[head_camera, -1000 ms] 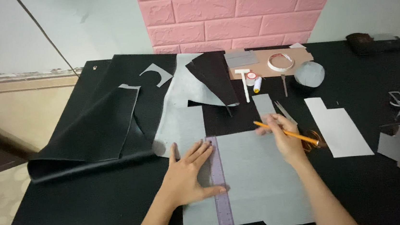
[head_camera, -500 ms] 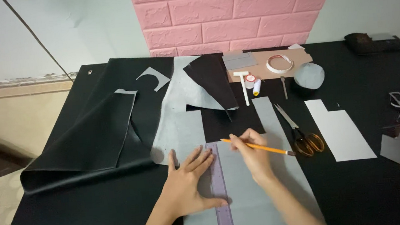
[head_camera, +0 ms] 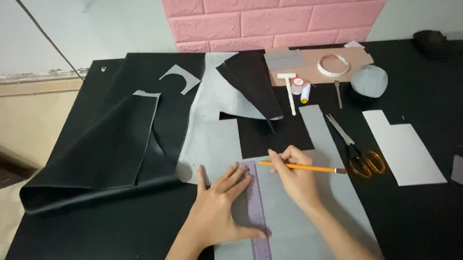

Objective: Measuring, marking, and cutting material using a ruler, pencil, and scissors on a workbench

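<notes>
My left hand [head_camera: 220,206] lies flat with fingers spread, pressing a purple see-through ruler [head_camera: 258,222] onto a grey sheet of material [head_camera: 300,219]. My right hand [head_camera: 297,175] grips an orange pencil [head_camera: 307,167], its tip touching the sheet right at the ruler's top end. The ruler runs lengthwise toward me, between the two hands.
Folded black leather [head_camera: 105,152] lies at the left on the black table [head_camera: 74,249]. Orange-handled scissors [head_camera: 356,150] and a white paper pattern [head_camera: 403,145] sit to the right. A tape roll [head_camera: 333,65], small bottles [head_camera: 300,90] and a grey round piece [head_camera: 369,80] lie at the back.
My right hand has brought the pencil leftward from the scissors side to the ruler's top end. My left hand has stayed flat on the ruler.
</notes>
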